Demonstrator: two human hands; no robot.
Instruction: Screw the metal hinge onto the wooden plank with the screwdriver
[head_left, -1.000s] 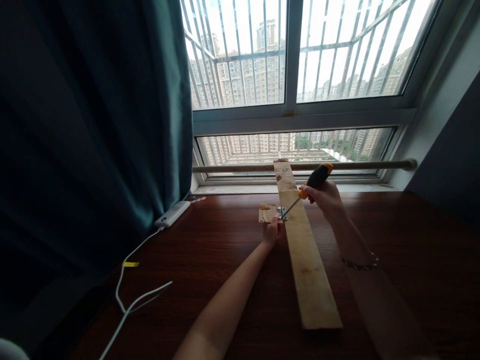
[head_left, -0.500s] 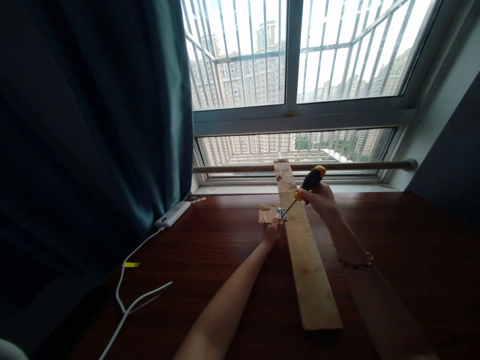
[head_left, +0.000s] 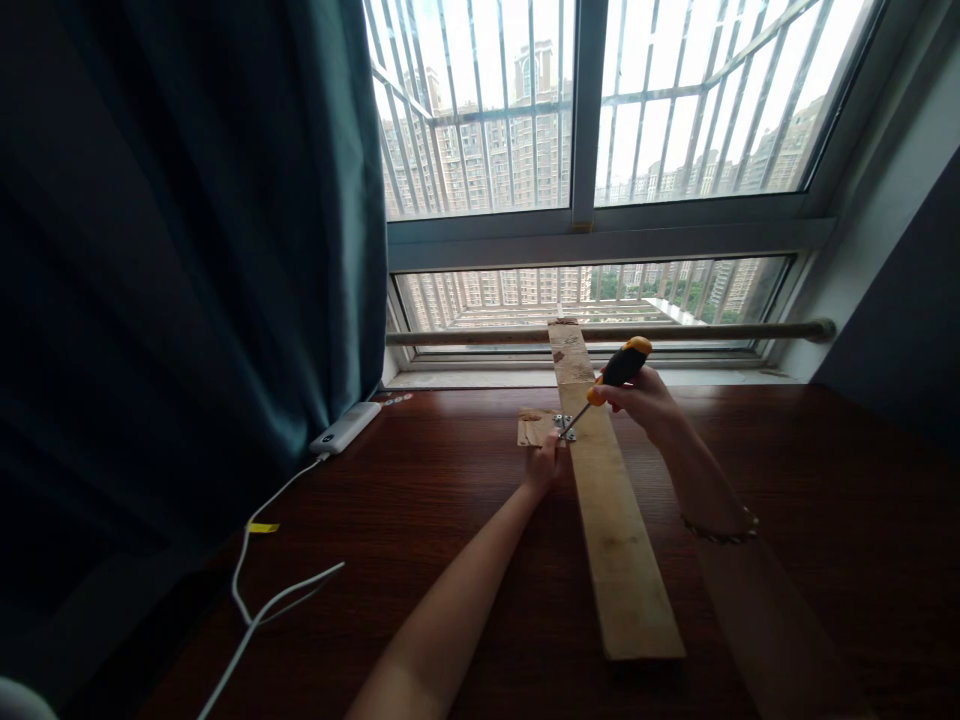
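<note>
My right hand point(head_left: 641, 398) grips a screwdriver point(head_left: 621, 366) with a black and yellow handle, slanted so that its shaft runs down to the left. Its tip meets a silver metal hinge point(head_left: 568, 424) that bridges a long wooden plank point(head_left: 615, 530) and a short wood piece point(head_left: 534, 426) on the plank's left. Closed around the hinge's near edge is my left hand point(head_left: 543, 464), its fingertips by the screwdriver tip. Anything between those fingers is too small to make out.
The plank's far end rests by a horizontal rail point(head_left: 690, 333) below the window. A white power strip point(head_left: 346, 428) and its cable point(head_left: 244, 560) lie left on the dark wooden tabletop point(head_left: 427, 480). A blue curtain point(head_left: 300, 200) hangs at left.
The screwdriver handle has tipped slightly lower, and my right hand and wrist have turned and shifted a little to the right. My left hand and the wood stay put.
</note>
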